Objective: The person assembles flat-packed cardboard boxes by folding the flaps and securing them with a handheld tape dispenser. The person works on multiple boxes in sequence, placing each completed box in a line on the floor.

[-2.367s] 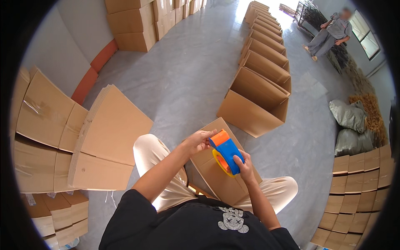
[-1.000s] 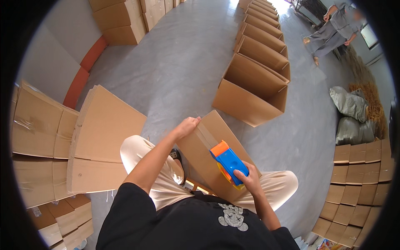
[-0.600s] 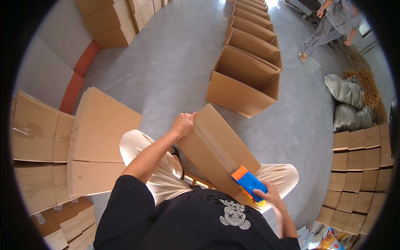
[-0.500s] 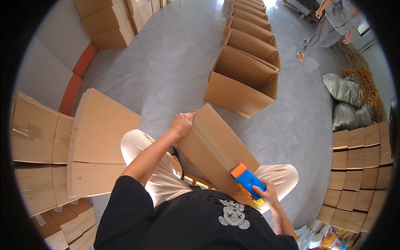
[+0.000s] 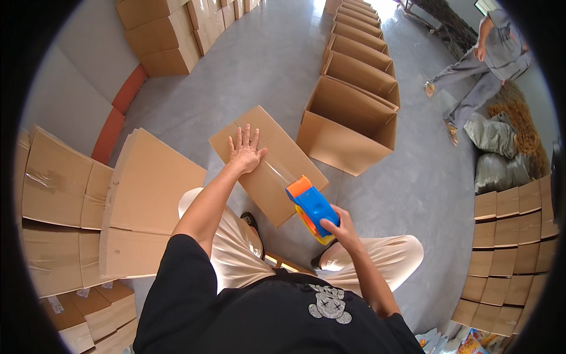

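In front of my knees is a brown cardboard box [image 5: 277,144], its long closed face toward me with a strip of clear tape along the middle seam. My left hand [image 5: 246,154] lies flat on that face near its far left end, fingers spread. In my right hand [image 5: 342,227] is a blue and orange tape dispenser [image 5: 311,206] with a yellow lower part. Its orange head is at the near right edge of the box, by the seam. Whether the tape still joins dispenser and box is too fine to tell.
A row of open-topped cartons [image 5: 348,127] stretches away ahead. Flattened cardboard [image 5: 150,183] stands at my left, beside stacked cartons [image 5: 56,177]. More flat bundles [image 5: 507,253] are stacked at right, below grey sacks [image 5: 495,171]. Another person [image 5: 489,65] walks at the far right.
The box has moved forward, away from my lap. My left hand has gone from gripping its edge to lying flat on it. The tape dispenser has moved forward and left.
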Available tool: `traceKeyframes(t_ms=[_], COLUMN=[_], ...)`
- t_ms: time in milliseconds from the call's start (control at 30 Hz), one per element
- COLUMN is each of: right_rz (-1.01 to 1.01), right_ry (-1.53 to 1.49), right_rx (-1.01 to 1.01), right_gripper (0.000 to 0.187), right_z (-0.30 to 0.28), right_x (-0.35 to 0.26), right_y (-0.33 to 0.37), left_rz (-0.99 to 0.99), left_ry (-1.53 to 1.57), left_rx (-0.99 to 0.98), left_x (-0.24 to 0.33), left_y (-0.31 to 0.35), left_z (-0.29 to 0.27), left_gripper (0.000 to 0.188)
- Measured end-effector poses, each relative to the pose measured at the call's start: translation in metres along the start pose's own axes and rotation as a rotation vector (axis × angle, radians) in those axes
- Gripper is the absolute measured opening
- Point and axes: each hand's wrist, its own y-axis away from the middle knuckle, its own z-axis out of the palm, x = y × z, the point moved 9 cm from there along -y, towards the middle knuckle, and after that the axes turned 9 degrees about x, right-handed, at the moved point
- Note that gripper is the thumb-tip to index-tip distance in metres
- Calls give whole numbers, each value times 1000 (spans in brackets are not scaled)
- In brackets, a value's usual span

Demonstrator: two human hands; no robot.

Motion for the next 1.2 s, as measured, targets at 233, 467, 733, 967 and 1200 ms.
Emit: traceKeyframes(t_ms=[233, 467, 733, 967, 1200], right_rz=[447, 601, 363, 819, 550], right_ry=[591, 868, 934, -147, -329], right_rx=[-260, -246, -22, 349, 999], right_gripper=[55, 61, 57, 37, 37], right_z=[-83, -69, 47, -1, -113], right_x=[15, 94, 203, 215, 199], right_y=[97, 53, -11, 61, 65], left_rz=[-52, -151, -150, -136, -108], left_ry=[-23, -17, -29, -17, 370], left_rx=[-11, -18, -31, 23, 159], left_x=[-17, -41, -47, -44, -4], left_y=[-18, -36, -34, -23, 26], left_z=[-16, -10, -4, -4, 6], left_gripper=[89, 118, 118, 124, 80])
